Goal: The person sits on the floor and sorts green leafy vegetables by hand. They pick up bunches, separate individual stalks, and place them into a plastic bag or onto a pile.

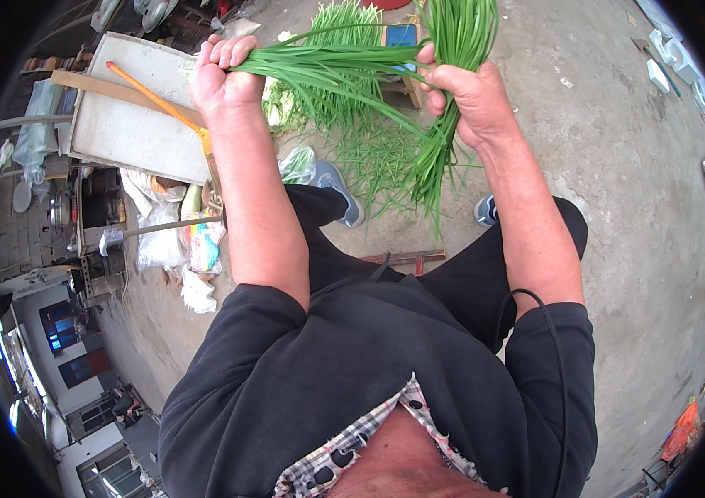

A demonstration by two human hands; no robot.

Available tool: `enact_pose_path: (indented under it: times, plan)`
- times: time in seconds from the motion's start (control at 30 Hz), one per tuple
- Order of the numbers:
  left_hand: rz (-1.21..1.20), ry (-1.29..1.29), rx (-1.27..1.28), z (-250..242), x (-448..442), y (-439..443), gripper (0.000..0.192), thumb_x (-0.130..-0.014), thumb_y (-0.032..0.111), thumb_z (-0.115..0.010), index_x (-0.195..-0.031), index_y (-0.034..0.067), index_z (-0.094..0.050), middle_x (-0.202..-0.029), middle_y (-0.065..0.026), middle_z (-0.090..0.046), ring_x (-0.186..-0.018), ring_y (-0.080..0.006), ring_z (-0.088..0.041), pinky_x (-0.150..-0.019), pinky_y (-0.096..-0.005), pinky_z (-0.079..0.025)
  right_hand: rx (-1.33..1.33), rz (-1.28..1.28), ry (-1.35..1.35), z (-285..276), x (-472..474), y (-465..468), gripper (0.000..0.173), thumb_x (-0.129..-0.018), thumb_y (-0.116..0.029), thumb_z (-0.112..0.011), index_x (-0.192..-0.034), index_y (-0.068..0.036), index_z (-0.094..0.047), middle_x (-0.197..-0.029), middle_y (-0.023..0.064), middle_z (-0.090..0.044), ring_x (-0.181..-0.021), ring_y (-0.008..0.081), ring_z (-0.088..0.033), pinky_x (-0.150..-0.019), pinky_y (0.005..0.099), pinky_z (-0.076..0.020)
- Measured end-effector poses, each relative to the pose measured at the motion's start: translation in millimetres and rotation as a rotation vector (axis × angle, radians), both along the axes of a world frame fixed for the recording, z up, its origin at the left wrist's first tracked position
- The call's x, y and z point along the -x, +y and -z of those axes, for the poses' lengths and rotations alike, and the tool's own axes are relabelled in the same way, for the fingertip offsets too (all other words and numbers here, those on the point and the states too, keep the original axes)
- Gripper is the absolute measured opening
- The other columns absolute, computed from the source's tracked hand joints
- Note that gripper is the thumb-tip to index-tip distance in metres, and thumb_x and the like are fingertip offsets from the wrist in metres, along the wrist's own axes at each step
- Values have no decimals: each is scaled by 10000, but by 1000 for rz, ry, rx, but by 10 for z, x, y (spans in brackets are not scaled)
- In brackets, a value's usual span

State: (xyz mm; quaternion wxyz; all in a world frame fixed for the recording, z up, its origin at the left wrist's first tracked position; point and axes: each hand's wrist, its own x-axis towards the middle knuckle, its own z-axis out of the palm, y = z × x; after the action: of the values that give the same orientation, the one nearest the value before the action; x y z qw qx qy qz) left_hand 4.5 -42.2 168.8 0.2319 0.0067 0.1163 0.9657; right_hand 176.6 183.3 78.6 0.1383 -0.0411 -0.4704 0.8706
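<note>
My left hand (226, 78) is closed round the pale ends of a bunch of long green leaves (327, 62), which look like Chinese chives and stretch across to the right. My right hand (467, 93) grips a thicker, upright bunch of the same leaves (461, 31); its lower tips fan out below the fist. The left bunch's tips reach the right hand and cross its bunch. Between and beyond my hands lies a heap of chives (349, 106) with pale ends away from me. Loose green scraps (383, 155) are scattered on the floor between my shoes.
A blue phone-like object (402, 36) rests on a small wooden stool (414, 93) behind the heap. To the left are a pale board (140, 140) with an orange-handled tool (153, 96), plastic bags (162, 239) and a bagged green vegetable (298, 165). White foam pieces (657, 76) lie far right.
</note>
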Motion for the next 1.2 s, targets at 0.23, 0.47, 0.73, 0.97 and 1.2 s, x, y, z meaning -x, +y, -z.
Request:
enact_pose_path:
  times: [0.23,0.47,0.73,0.97,1.2]
  plan:
    - [32,67,15,-36,-32,-11,257,-912,77,-375,-655,75,-387,-510,27,-272,-439,-94,-265,-422,-252,-243,-980,588,41,19,35,135,150,-725,-97,-608,-851,-36,-663,-665,79,-662,-567,171,-611,-574,323,-493]
    - [-112,99,4,-118,-50,-181,204,-972,184,-376,-823,63,-447,-540,34,-298,-437,-92,-299,-411,-246,-269,-332,357,-83,-76,-23,285,140,-777,-97,-690,-881,-14,-650,-700,17,-611,-518,59,-497,-442,211,-375]
    - [-308,233,276,72,-193,15,167,-968,136,-386,-823,62,-424,-565,42,-307,-448,-96,-286,-419,-250,-271,-154,-16,7,-111,-98,71,159,-787,-103,-692,-899,-10,-628,-763,40,-627,-493,60,-482,-429,208,-364]
    - [-258,146,445,509,-540,59,190,-980,214,-455,-815,123,-431,-580,54,-270,-449,-85,-246,-414,-242,-215,-86,-121,-6,-121,-81,-134,164,-799,-73,-673,-934,16,-644,-826,106,-669,-474,69,-488,-426,210,-368]
    - [-265,215,529,382,-711,375,214,-982,215,-450,-784,137,-432,-579,64,-269,-442,-72,-244,-410,-233,-219,-65,-122,7,-129,-44,-161,145,-772,-66,-694,-853,49,-654,-757,91,-653,-489,75,-519,-406,207,-376]
